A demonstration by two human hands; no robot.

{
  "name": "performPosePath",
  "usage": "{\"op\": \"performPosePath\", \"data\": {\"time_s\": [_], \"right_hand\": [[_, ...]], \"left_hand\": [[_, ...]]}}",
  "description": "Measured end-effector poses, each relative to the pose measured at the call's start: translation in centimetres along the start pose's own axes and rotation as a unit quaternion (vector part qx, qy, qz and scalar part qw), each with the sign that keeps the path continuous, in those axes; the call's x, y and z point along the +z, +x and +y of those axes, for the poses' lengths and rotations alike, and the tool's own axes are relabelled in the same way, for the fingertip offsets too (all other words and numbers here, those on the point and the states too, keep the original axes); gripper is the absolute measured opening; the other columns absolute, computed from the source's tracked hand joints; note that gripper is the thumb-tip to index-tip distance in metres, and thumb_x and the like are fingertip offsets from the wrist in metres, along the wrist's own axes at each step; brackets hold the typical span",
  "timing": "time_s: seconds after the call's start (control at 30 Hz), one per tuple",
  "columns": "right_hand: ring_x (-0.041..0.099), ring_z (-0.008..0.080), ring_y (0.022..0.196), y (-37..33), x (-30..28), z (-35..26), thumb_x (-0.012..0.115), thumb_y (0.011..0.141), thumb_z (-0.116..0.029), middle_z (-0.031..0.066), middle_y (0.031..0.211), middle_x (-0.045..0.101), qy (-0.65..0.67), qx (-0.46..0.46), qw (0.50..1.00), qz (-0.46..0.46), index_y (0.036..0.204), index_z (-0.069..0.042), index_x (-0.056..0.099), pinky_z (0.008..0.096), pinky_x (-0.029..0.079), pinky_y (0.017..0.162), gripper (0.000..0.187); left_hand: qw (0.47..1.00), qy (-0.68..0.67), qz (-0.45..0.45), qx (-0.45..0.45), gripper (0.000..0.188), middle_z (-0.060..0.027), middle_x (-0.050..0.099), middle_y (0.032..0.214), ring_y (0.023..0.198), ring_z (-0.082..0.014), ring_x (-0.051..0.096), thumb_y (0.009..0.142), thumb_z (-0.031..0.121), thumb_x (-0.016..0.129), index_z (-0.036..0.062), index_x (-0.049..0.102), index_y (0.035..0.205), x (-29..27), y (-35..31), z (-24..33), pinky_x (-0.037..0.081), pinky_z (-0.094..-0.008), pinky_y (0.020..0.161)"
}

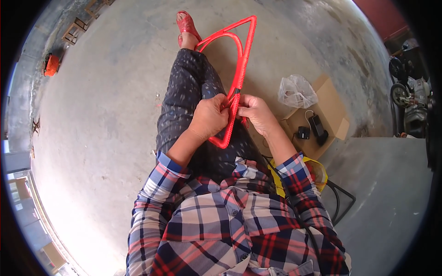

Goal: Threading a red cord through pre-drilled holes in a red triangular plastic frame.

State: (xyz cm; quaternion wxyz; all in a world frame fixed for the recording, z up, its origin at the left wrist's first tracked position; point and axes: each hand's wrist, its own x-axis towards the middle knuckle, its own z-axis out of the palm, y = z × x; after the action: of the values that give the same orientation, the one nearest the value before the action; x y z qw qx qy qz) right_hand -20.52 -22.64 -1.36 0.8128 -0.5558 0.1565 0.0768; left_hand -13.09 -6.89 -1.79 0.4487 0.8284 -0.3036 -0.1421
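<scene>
A triangular frame (246, 50) wound tightly in glossy red strip lies across my lap, its far corner raised beyond my knees. A short dark stretch of bare rod shows on its long side, just above my fingers. My left hand (209, 118) is closed at the left of that side, fingertips pinching the wrapped frame. From the right, my right hand (258, 115) pinches close against the same side, seemingly on the red strip (244, 122), whose loose part hangs below the fingers. My fingers partly hide what lies between them.
To my right, an open cardboard box (329, 106) holds black devices with a cable (317, 126); a clear plastic bag (297, 91) lies by its flap. A yellow bag (322, 171) and a black bent rod frame (352, 200) are beside my hip. A motorbike (410, 96) stands far right.
</scene>
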Motion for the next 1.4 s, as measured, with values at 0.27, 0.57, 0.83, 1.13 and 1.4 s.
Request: {"op": "performPosePath", "data": {"time_s": [0.27, 0.57, 0.83, 1.13, 1.4], "right_hand": [[0.058, 0.0122, 0.095, -0.4, -1.6, -0.2, 0.061, 0.083, -0.005, 0.0038, 0.108, 0.063, -0.217, -0.161, 0.955, 0.121, 0.112, -0.001, 0.061, 0.0257, 0.046, 0.081, 0.03], [0.048, 0.0151, 0.12, -3.0, 0.0, -5.4, 0.052, 0.095, -0.018, 0.0069, 0.133, 0.05, -0.05, -0.223, 0.968, 0.105, 0.126, -0.005, 0.054, 0.0362, 0.04, 0.101, 0.034], [0.026, 0.0055, 0.048, -14.6, -13.4, -12.7, 0.047, 0.098, -0.023, -0.0051, 0.058, 0.03, 0.251, -0.355, 0.899, 0.056, 0.096, -0.006, 0.052, 0.0255, 0.029, 0.051, 0.017], [0.024, 0.0042, 0.043, -22.3, -15.6, -8.1, 0.047, 0.099, -0.025, -0.0051, 0.055, 0.029, 0.098, -0.313, 0.918, 0.225, 0.092, -0.006, 0.052, 0.0217, 0.019, 0.038, 0.021], [0.025, 0.004, 0.042, -20.5, -18.0, 0.2, 0.052, 0.096, -0.021, -0.005, 0.053, 0.031, 0.097, -0.184, 0.926, 0.316, 0.085, -0.007, 0.055, 0.0206, 0.018, 0.036, 0.018]], "left_hand": [[0.977, -0.169, 0.097, -0.092, 0.003, 0.0013, 0.055, 0.059, 0.056, -0.0029, 0.048, 0.075, 0.003, 0.06, 0.0001, 0.059, 0.077, -3.4, 1.7, 2.1, 0.042, -0.0212, 0.052], [0.89, -0.442, -0.032, -0.104, 0.004, -0.0007, 0.06, 0.075, 0.065, -0.0067, 0.055, 0.085, 0.002, 0.059, 0.0008, 0.058, 0.082, -4.0, 1.7, 5.9, 0.044, -0.0204, 0.06], [0.922, -0.359, 0.0, -0.146, 0.007, -0.001, 0.058, 0.082, 0.073, -0.009, 0.052, 0.087, 0.01, 0.058, 0.0059, 0.058, 0.093, -0.2, 3.5, 1.7, 0.041, -0.0227, 0.07], [0.841, -0.462, -0.044, -0.279, 0.014, -0.0047, 0.058, 0.079, 0.066, -0.0144, 0.055, 0.08, 0.004, 0.049, 0.0052, 0.056, 0.092, 1.1, 4.8, 0.9, 0.046, -0.0272, 0.06], [0.79, -0.533, -0.09, -0.291, 0.014, -0.005, 0.058, 0.076, 0.062, -0.0157, 0.055, 0.075, 0.0, 0.049, 0.0041, 0.054, 0.087, 0.5, 4.6, 0.6, 0.047, -0.0268, 0.058]]}}
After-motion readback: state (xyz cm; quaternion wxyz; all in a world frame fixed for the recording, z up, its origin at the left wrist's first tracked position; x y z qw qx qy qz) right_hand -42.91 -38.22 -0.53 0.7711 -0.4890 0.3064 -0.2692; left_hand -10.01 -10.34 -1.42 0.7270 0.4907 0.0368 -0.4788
